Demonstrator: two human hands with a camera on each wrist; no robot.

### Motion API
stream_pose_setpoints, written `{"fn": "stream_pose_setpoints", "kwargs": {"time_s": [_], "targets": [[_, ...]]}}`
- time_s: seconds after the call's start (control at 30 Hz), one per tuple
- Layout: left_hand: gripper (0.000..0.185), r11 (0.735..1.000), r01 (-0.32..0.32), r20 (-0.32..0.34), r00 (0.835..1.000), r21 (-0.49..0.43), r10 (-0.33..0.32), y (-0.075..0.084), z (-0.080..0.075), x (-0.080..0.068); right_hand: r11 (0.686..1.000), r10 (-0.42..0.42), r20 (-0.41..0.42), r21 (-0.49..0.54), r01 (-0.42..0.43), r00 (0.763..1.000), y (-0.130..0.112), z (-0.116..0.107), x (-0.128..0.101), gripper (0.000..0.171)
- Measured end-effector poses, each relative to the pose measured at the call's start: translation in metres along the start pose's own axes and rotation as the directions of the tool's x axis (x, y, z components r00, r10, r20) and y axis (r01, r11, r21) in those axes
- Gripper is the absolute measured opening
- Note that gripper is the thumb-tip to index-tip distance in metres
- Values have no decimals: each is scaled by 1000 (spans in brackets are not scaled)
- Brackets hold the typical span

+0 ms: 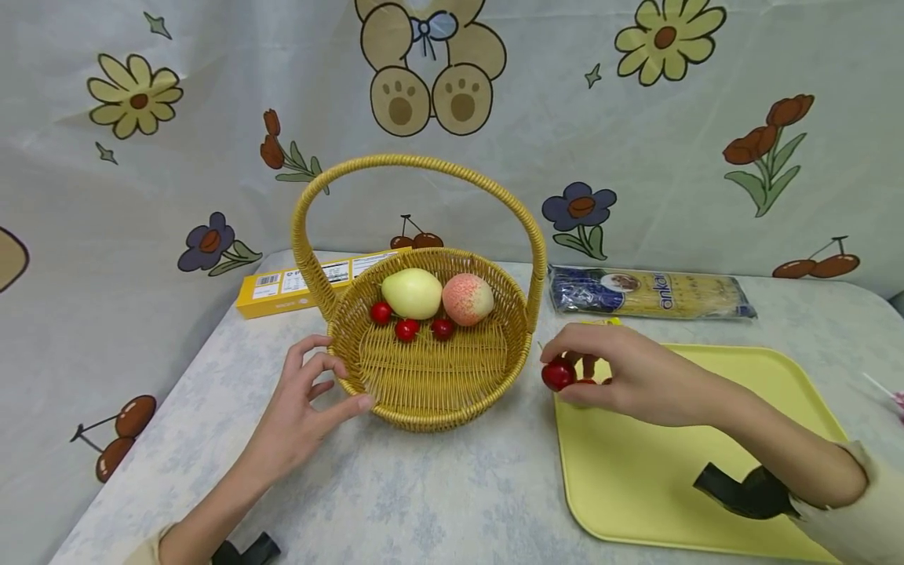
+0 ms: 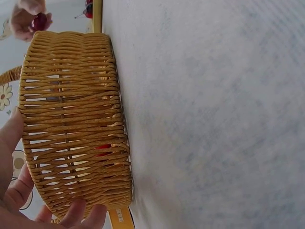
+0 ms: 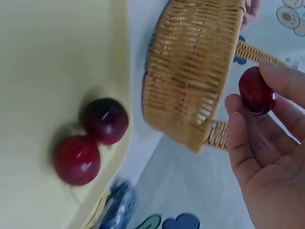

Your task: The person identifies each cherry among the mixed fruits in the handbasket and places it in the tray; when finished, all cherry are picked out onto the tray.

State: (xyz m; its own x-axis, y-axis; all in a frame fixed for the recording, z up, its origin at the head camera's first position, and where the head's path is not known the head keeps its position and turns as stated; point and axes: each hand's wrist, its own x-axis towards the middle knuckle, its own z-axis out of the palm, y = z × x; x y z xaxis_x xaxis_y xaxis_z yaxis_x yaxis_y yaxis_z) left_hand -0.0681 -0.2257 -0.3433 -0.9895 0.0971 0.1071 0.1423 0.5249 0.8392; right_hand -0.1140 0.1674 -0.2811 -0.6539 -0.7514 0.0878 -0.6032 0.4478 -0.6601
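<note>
A woven yellow basket (image 1: 431, 392) with a tall handle stands mid-table; its wall fills the left wrist view (image 2: 76, 124). Inside lie a pale green fruit (image 1: 412, 293), a peach (image 1: 468, 299) and three red cherries (image 1: 406, 329). My left hand (image 1: 311, 400) rests against the basket's left rim, fingers relaxed (image 2: 71, 214). My right hand (image 1: 621, 373) pinches a red cherry (image 1: 558, 373) (image 3: 256, 90) just right of the basket, over the corner of a yellow tray (image 1: 706, 486). Two more cherries (image 3: 90, 143) lie on the tray.
A yellow box (image 1: 304, 284) lies behind the basket at left. A blue-ended pasta packet (image 1: 650, 292) lies behind the tray. The table has a pale floral cloth (image 1: 459, 494), and a printed curtain hangs behind.
</note>
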Motion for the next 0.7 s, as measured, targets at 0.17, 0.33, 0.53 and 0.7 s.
{"fn": "stream_pose_setpoints", "kwargs": {"time_s": [0.17,0.33,0.53,0.7], "targets": [[37,1000,14,0,1000,8,-14,1,0,0,995,78,-24,-63,-80,997,14,-9,-22,30],[37,1000,21,3,1000,12,-21,2,0,0,973,182,-50,-135,-187,982,35,-14,-42,30],[38,1000,15,4,1000,19,-15,1,0,0,940,289,-60,-169,-295,955,58,-15,-62,31],[37,1000,8,5,1000,14,-8,2,0,0,919,348,-42,-183,-350,936,69,-10,-72,32]]}}
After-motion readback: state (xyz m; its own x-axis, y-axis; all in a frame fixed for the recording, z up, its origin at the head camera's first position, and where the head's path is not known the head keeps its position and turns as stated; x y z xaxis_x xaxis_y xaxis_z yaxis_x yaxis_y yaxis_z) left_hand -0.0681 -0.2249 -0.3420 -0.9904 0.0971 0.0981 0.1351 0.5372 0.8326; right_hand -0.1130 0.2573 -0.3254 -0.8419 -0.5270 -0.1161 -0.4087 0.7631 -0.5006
